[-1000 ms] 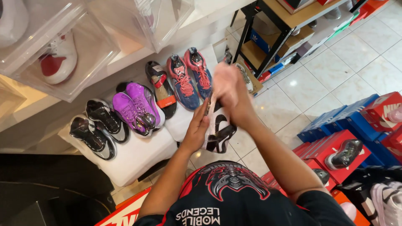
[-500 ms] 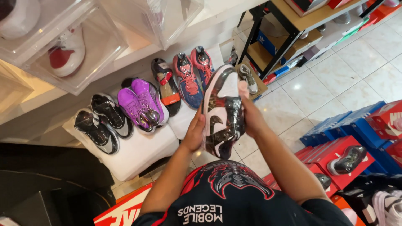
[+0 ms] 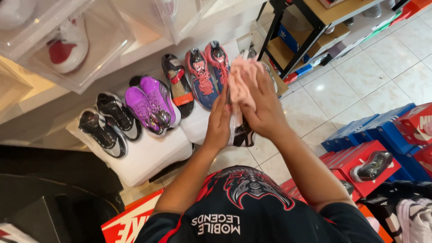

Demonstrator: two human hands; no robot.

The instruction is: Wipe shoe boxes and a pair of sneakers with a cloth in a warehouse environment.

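Both hands are on one sneaker [image 3: 243, 132] held up in mid-air over the floor: the left hand [image 3: 219, 123] is flat against its side with the fingers straight, more of a press than a closed grip, and the right hand [image 3: 263, 110] is bunched around a pink cloth [image 3: 240, 81], pushing it onto the shoe from the other side. So it looks like wiping is in full swing, but honestly I can't say how much of the shoe is done, since only a sliver of black and white shows below the palms and the rest is buried under cloth and fingers. Going outward, at about 10 o'clock from the hands there's a row of pairs on white blocks: red and blue runners [image 3: 208, 72], a dark shoe with an orange band [image 3: 177, 83], purple sneakers [image 3: 153, 103] and black and silver ones [image 3: 108, 123]. Whether those have been cleaned, no clue from here. Up at 11 o'clock clear boxes [image 3: 58, 45] hold a white and red shoe. At 3 to 4 o'clock red and blue shoe boxes [image 3: 382, 135] sit on the tiled floor, one with a dark shoe [image 3: 373, 165] in it. A black rack [image 3: 310, 31] at 1 o'clock is cut off at the top.
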